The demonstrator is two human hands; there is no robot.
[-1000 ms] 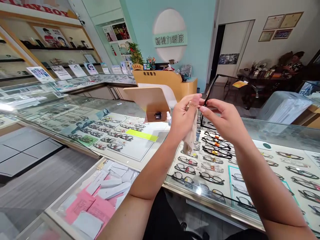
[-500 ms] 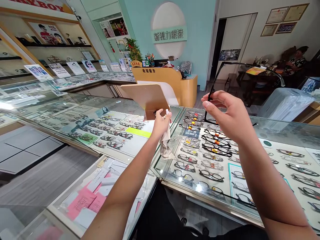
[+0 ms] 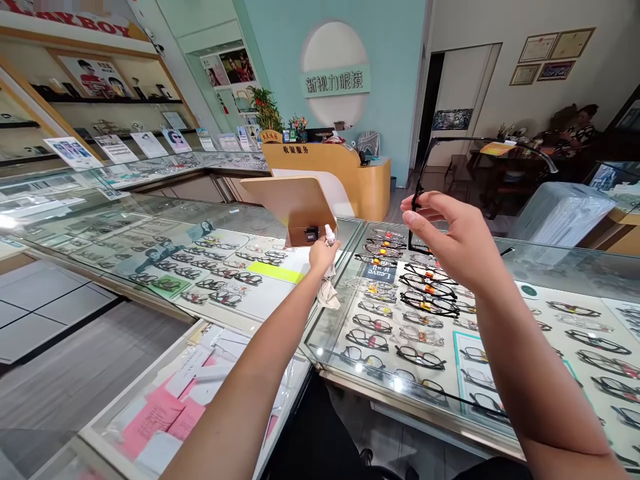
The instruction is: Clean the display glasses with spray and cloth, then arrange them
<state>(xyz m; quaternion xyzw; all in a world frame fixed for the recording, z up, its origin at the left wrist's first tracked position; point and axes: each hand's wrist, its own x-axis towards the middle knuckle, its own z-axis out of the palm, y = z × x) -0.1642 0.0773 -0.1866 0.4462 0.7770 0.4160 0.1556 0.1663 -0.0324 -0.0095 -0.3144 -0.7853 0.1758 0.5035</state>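
Left hand (image 3: pixel 321 256) gripping small white plastic bottle (image 3: pixel 329 233), soft beige cloth (image 3: pixel 329 295) hanging below, likely tucked so both fit. Right hand (image 3: pixel 451 230) pinching thin black glasses (image 3: pixel 426 160) by edge, probably avoiding smudges.

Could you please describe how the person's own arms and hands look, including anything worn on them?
The left arm and right arm are bare, with no sleeves in view. The left hand and right hand wear no gloves, and no watch or bracelet shows at either wrist.
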